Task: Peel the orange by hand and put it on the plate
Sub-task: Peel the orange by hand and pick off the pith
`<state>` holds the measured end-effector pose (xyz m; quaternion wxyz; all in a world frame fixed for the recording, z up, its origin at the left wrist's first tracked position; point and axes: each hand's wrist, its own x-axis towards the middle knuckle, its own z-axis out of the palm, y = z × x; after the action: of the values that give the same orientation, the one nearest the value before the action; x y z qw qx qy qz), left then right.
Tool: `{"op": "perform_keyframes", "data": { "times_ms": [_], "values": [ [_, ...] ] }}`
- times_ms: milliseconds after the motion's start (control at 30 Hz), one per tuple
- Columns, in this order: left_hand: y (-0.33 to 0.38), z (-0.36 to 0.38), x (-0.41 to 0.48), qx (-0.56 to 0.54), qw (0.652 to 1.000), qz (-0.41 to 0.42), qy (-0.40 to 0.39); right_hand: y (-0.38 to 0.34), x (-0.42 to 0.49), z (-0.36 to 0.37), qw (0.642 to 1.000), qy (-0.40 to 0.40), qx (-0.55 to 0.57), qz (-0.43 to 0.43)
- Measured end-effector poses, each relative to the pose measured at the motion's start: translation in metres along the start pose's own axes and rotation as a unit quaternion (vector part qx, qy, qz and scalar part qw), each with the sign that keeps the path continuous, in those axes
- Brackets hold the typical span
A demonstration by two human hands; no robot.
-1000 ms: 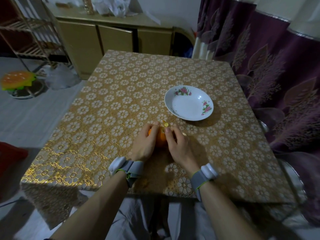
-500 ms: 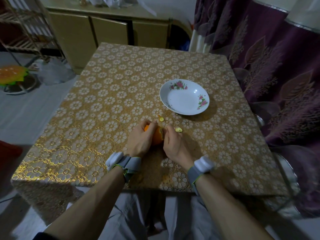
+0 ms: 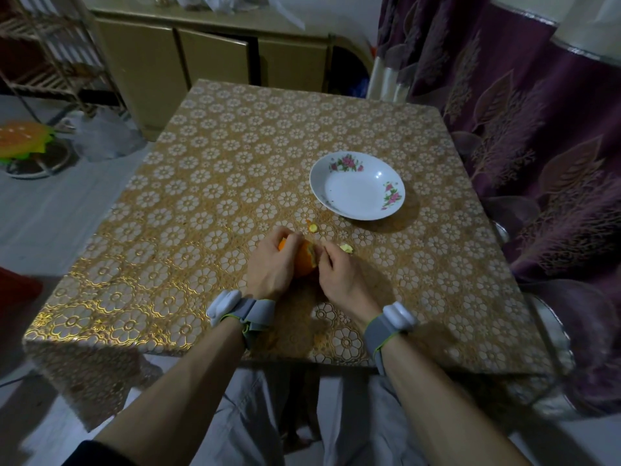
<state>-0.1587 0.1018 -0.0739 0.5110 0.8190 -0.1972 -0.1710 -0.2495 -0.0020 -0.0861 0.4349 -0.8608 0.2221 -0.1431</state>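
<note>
An orange (image 3: pixel 305 260) sits low over the table between my two hands, partly hidden by them. My left hand (image 3: pixel 270 267) curls round its left side and holds it. My right hand (image 3: pixel 339 275) is at its right side, fingertips pinching the torn edge of the peel. A white plate (image 3: pixel 357 185) with pink flowers stands empty beyond my right hand. Two small peel scraps, one (image 3: pixel 313 227) near the plate and one (image 3: pixel 346 247) by my right fingers, lie on the table.
The table (image 3: pixel 201 210) has a gold floral cloth. Purple curtains (image 3: pixel 537 129) hang close along its right side. A low cabinet (image 3: pixel 208 58) stands behind the far edge, and a wooden rack (image 3: pixel 43 52) is at the far left.
My hands stay on the orange, with the right hand's fingers working at the peel; a torn peel edge now shows. The camera view has tilted down slightly.
</note>
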Motion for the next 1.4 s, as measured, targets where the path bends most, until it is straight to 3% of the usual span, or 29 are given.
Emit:
{"op": "perform_keyframes", "data": {
  "times_ms": [267,400,467,567,700,900,1133,1267,1400],
  "values": [
    [-0.004,0.001,0.000,-0.009,0.999,0.025,0.019,-0.011,-0.001,0.001,0.999,0.024,0.022,0.034],
    [-0.005,0.001,-0.001,-0.031,0.999,0.040,0.021,-0.013,-0.001,0.005,0.987,0.065,0.129,0.070],
    [-0.006,0.001,-0.001,-0.040,0.998,0.045,0.020,-0.015,0.001,0.002,0.982,0.041,0.159,0.089],
    [-0.006,-0.001,0.000,-0.054,0.997,0.044,0.021,-0.014,0.004,0.000,0.989,0.017,0.134,0.065],
    [-0.001,-0.004,0.002,-0.075,0.997,0.012,-0.002,-0.009,0.000,0.003,0.995,0.051,0.079,0.013],
    [-0.003,0.000,0.001,-0.025,0.999,0.038,0.005,-0.009,-0.005,0.010,0.996,0.089,-0.001,0.010],
    [-0.006,-0.002,-0.002,-0.071,0.995,0.064,0.028,-0.016,-0.001,0.008,0.991,0.107,0.054,0.061],
    [-0.005,-0.004,-0.002,-0.093,0.994,0.054,0.026,-0.018,0.001,0.004,0.993,0.064,0.062,0.071],
    [-0.010,-0.003,0.000,-0.043,0.997,0.066,0.013,-0.012,0.000,0.007,0.995,0.063,0.049,0.052]
  ]
}}
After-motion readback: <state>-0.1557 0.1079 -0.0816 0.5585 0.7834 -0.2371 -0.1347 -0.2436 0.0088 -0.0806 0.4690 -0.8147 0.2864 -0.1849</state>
